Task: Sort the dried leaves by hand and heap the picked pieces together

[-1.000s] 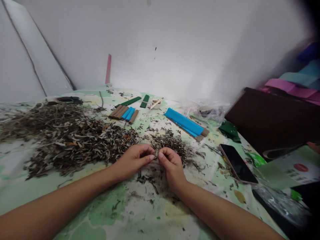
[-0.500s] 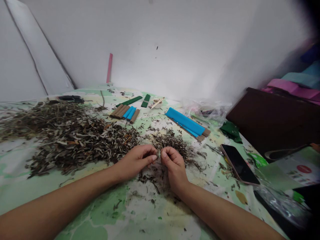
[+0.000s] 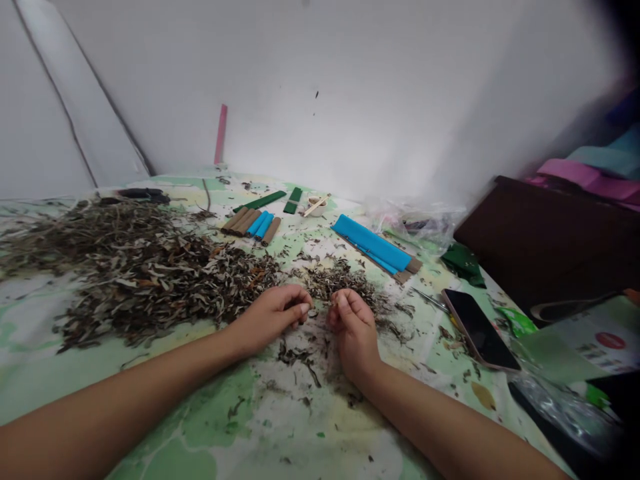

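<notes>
My left hand point(image 3: 277, 315) is closed, thumb against curled fingers, at the right edge of a large heap of dried leaves point(image 3: 175, 287). Whatever it pinches is too small to make out. A short gap to the right, my right hand point(image 3: 354, 330) is closed too, its thumb pressed to the forefinger; what it holds, if anything, is hidden. Just beyond both hands lies a smaller pile of crumbled leaves point(image 3: 340, 277). Loose dark leaf bits point(image 3: 300, 357) are scattered on the cloth between my wrists.
Brown and blue rolls point(image 3: 253, 223) lie behind the heap, near green strips point(image 3: 260, 201) and a small bowl point(image 3: 316, 207) with a stick. Blue paper point(image 3: 373, 241) is at centre right. A phone point(image 3: 481, 329), scissors point(image 3: 431, 299) and a dark box point(image 3: 530, 247) stand or lie rightward.
My hands have drawn apart from fingertips nearly meeting, the right one shifting slightly right and the left slightly left. The leaf piles look the same.
</notes>
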`<action>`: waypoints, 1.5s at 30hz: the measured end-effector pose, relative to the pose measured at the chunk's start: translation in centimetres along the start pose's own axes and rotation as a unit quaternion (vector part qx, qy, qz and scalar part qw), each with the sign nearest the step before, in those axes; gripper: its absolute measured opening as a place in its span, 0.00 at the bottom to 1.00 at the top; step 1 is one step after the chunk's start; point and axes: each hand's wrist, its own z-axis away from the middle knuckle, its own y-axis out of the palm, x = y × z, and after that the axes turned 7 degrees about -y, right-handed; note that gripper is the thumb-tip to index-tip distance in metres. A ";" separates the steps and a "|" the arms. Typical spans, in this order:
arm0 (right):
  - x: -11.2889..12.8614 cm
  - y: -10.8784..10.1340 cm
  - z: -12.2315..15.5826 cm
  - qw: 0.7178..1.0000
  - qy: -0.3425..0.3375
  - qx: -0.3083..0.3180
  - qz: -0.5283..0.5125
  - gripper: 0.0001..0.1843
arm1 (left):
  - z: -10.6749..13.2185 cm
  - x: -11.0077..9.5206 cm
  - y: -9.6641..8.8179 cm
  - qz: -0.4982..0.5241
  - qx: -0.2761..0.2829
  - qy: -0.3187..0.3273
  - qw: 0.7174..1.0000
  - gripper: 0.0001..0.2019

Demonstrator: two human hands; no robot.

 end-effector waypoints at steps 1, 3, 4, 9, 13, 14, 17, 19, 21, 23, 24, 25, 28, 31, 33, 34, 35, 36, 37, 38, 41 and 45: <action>0.0 0.0 0.0 1.000 0.001 0.005 -0.002 0.11 | 0.0 0.0 0.0 0.005 -0.003 0.000 1.000 0.10; 0.0 0.0 0.0 1.000 0.002 0.024 0.005 0.12 | 0.0 -0.2 -0.1 0.000 -0.008 0.006 1.000 0.13; 0.1 0.1 0.0 0.999 0.004 0.035 0.010 0.13 | 0.1 -0.3 -0.2 -0.012 -0.013 0.012 1.000 0.15; 0.5 0.2 0.0 0.997 0.012 0.059 0.048 0.13 | 0.3 -0.9 -0.1 -0.090 -0.029 0.064 0.994 0.12; 0.7 0.3 -0.1 0.996 0.017 0.065 0.057 0.12 | 0.3 -0.6 0.1 -0.135 -0.022 0.108 0.985 0.07; 0.6 0.3 -0.1 0.996 0.019 0.066 0.058 0.12 | 0.3 -0.5 0.1 -0.138 -0.020 0.111 0.984 0.07; 0.5 0.3 0.0 0.996 0.019 0.059 0.056 0.13 | 0.3 -0.5 0.1 -0.129 -0.014 0.101 0.986 0.07; 0.4 0.3 0.0 0.997 0.019 0.051 0.053 0.14 | 0.3 -0.6 0.1 -0.121 -0.015 0.094 0.988 0.07; 0.3 0.3 -0.1 0.998 0.022 0.039 0.040 0.14 | 0.4 -0.8 0.0 -0.117 -0.015 0.087 0.989 0.08; 0.2 0.3 -0.2 0.999 0.027 0.015 0.015 0.14 | 0.4 -0.9 0.0 -0.114 -0.013 0.071 0.991 0.08; 0.2 0.3 -0.3 1.000 0.030 0.003 0.002 0.14 | 0.4 -0.9 -0.1 -0.111 -0.011 0.063 0.992 0.09; 0.2 0.3 -0.3 0.999 0.031 -0.006 -0.009 0.14 | 0.4 -0.9 -0.1 -0.106 -0.008 0.058 0.993 0.09; 0.1 0.2 -0.4 0.999 0.030 -0.003 -0.011 0.14 | 0.5 -0.9 -0.2 -0.100 0.018 0.070 0.992 0.11; 0.1 0.1 -0.3 1.000 0.025 0.008 0.013 0.14 | 0.4 -0.8 -0.2 -0.114 0.047 0.105 0.987 0.15; 0.2 0.1 -0.2 0.999 0.025 0.013 0.031 0.13 | 0.4 -0.7 -0.2 -0.126 0.025 0.116 0.985 0.14; 0.2 0.1 -0.1 0.999 0.025 0.020 0.039 0.12 | 0.3 -0.6 -0.1 -0.133 0.001 0.113 0.985 0.13; 0.3 0.2 0.0 0.998 0.024 0.028 0.045 0.12 | 0.3 -0.6 -0.1 -0.138 -0.026 0.106 0.984 0.11; 0.4 0.2 0.0 0.998 0.023 0.039 0.051 0.11 | 0.2 -0.5 0.0 -0.140 -0.050 0.099 0.984 0.09; 0.4 0.2 0.1 0.997 0.021 0.050 0.057 0.11 | 0.2 -0.5 0.0 -0.139 -0.067 0.095 0.983 0.08; 0.5 0.3 0.1 0.996 0.020 0.059 0.062 0.11 | 0.2 -0.5 0.0 -0.139 -0.076 0.094 0.983 0.07; 0.5 0.3 0.1 0.995 0.028 0.065 0.063 0.12 | 0.5 -0.7 -0.1 -0.173 -0.064 0.113 0.976 0.06; 0.4 0.2 0.2 0.995 0.040 0.062 0.062 0.13 | 1.0 -1.6 -0.7 -0.306 -0.052 0.194 0.931 0.09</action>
